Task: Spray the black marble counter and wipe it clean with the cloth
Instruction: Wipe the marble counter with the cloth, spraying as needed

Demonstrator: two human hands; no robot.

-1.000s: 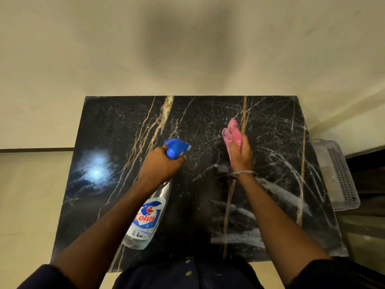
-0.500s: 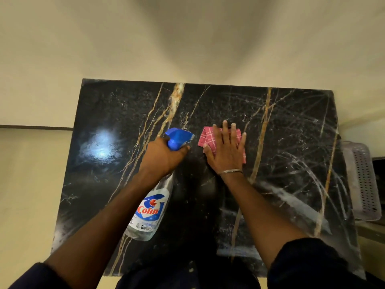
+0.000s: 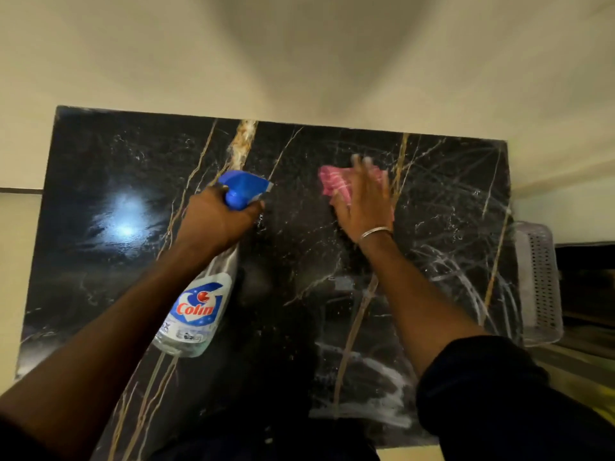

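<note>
The spray bottle is gripped at its neck by the left hand, with the fingers curled below the blue trigger head. It is held above the middle of the black marble counter, its base tipped toward the near edge. The pink cloth is pressed flat on the counter by the right hand in the far half, right of centre. The fingers are laid out over it, though they are blurred.

Whitish wet streaks and droplets are seen along the right edge and toward the near right corner. Spraying there is judged largely done and wiping is judged to be under way, with those streaks not yet wiped off. Only a bright light reflection is seen on the left half, and whether that part has been sprayed or wiped cannot be told. A perforated plastic basket is seen just beyond the right edge.
</note>
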